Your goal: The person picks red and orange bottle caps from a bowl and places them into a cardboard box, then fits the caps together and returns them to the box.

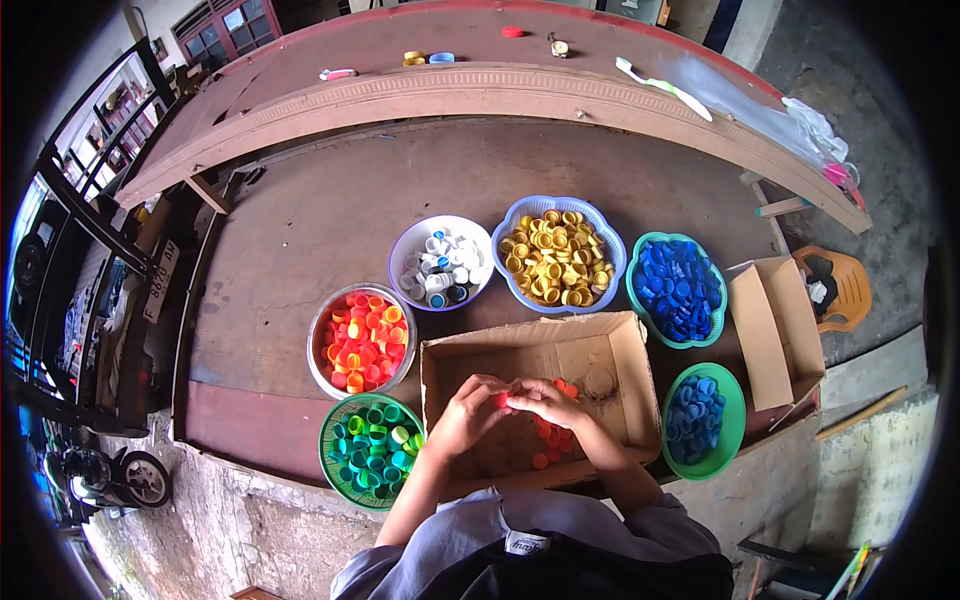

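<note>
Over a cardboard box (640,400), my left hand (468,410) and my right hand (548,403) meet at the fingertips. Both are closed on a small red bottle cap (500,399) between them. Inside the box, loose orange-red caps (552,437) lie beneath and beside my right hand. Left of the box stand a metal bowl (318,372) of orange and red caps and a green basket (328,478) of green caps. Behind it are a white bowl (400,240) of white caps and a lavender basket (510,215) of yellow caps.
At the right stand a teal basket (640,325) of dark blue caps, a green bowl (735,440) of lighter blue caps and an open cardboard carton (765,340). A raised wooden ledge (420,92) crosses the table's back, with a toothbrush (665,88) and a watch (559,47) on it.
</note>
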### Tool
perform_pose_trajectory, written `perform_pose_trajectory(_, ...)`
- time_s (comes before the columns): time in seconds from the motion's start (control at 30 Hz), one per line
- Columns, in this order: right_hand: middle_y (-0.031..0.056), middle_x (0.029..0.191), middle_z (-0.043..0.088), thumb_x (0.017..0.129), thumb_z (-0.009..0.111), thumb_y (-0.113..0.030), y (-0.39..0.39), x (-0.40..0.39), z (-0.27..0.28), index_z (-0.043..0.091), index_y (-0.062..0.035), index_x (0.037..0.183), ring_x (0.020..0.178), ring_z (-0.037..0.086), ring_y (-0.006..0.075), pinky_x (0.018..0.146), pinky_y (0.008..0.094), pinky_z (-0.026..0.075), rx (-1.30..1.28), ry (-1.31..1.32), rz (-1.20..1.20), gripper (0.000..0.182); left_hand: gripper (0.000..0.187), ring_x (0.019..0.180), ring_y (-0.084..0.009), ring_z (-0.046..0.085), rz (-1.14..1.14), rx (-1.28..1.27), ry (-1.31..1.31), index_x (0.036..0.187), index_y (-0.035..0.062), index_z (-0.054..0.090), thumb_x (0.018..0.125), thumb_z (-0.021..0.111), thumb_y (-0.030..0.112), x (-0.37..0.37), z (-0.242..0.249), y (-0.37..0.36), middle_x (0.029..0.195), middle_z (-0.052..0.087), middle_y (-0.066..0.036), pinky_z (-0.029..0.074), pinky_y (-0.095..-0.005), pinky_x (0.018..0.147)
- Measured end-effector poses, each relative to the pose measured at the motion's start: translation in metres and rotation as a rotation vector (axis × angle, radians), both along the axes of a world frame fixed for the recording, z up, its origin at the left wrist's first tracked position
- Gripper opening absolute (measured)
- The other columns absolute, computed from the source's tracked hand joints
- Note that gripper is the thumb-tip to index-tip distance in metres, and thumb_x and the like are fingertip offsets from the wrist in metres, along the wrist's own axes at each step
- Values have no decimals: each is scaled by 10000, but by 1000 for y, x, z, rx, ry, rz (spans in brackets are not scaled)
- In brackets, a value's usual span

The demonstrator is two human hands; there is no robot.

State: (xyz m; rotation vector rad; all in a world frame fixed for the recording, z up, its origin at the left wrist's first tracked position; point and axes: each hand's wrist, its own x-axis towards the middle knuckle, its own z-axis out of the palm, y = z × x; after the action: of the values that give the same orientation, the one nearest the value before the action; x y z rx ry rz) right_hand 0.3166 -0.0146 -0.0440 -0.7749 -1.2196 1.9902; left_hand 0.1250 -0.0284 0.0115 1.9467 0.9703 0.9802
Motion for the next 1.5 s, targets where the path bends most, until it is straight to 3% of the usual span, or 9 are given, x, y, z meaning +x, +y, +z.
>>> perform_pose_trajectory(0.23, 93, 964, 525, 671, 714, -178, -4, 23, -16, 595, -87, 967, 854, 565, 249, 737, 372, 477, 985, -1331, -63, 332, 324, 889, -299, 545, 627, 19, 168, 976, 18, 574, 670, 682, 21, -80, 16, 35, 964, 558, -126, 451, -383, 769)
perform_pose_trajectory(0.47, 118, 867, 503, 641, 638, -71, -3, 27, -68, 568, -66, 779, 807, 554, 316, 681, 409, 465, 751, -1208, -27, 155, 687, 1171, -351, 346, 652, 129, 413, 1271, 36, 333, 684, 684, 99, -107, -15, 40, 1256, 371, -187, 291, -456, 989)
perform_pose_trajectory(0.57, 101, 842, 528, 649, 633, -33, -1, 24, -44, 569, -52, 776, 747, 579, 266, 666, 363, 479, 738, -1229, -89, 144, 646, 1147, -339, 375, 573, 166, 256, 1246, 38, 369, 680, 679, 60, -74, -8, 31, 1214, 408, -188, 295, -444, 988)
perform_pose_trajectory(0.77, 15, 876, 555, 755, 607, 22, 8, 13, 4, 539, -26, 874, 776, 555, 76, 693, 223, 474, 110, -351, -242, 146, 520, 1026, -274, 509, 117, -13, 141, 1149, 46, 502, 678, 718, 82, -10, 14, 8, 1131, 503, -132, 449, -338, 823)
perform_pose_trajectory(1.0, 4, 860, 549, 769, 647, -30, 5, -3, 36, 517, -36, 933, 760, 553, 69, 687, 234, 484, -23, 72, -183, 210, 327, 919, -283, 560, -31, -110, -30, 996, 27, 579, 685, 683, 28, 0, 23, 6, 968, 574, -125, 466, -357, 796)
perform_pose_trajectory(1.1, 44, 944, 548, 733, 691, -69, 6, -2, 29, 530, -39, 960, 788, 568, 108, 689, 240, 488, 344, -459, -194, 280, 297, 889, -288, 559, 155, 41, 44, 954, 17, 578, 675, 680, 10, -25, 26, 19, 949, 576, -127, 459, -365, 783)
perform_pose_trajectory(1.23, 129, 1104, 450, 649, 721, -186, -3, 14, -19, 551, -102, 1052, 953, 526, 302, 801, 387, 465, 918, -1210, -13, 445, 292, 914, -319, 536, 613, 41, 234, 965, 12, 568, 691, 665, 36, -89, 10, 44, 946, 567, -146, 429, -394, 821)
perform_pose_trajectory(1.37, 134, 1080, 451, 638, 716, -173, -7, 19, -43, 564, -74, 1029, 1005, 504, 322, 809, 407, 449, 931, -1276, 120, 431, 583, 1096, -352, 423, 702, 131, 428, 1210, 28, 428, 693, 682, 118, -125, -6, 49, 1160, 469, -185, 350, -444, 933)
perform_pose_trajectory(1.5, 125, 923, 511, 643, 683, -119, -6, 24, -68, 616, -47, 866, 795, 569, 300, 688, 407, 477, 832, -1268, 121, 243, 662, 1140, -349, 379, 680, 131, 412, 1254, 23, 372, 684, 695, 114, -109, -3, 42, 1209, 426, -179, 317, -454, 965)
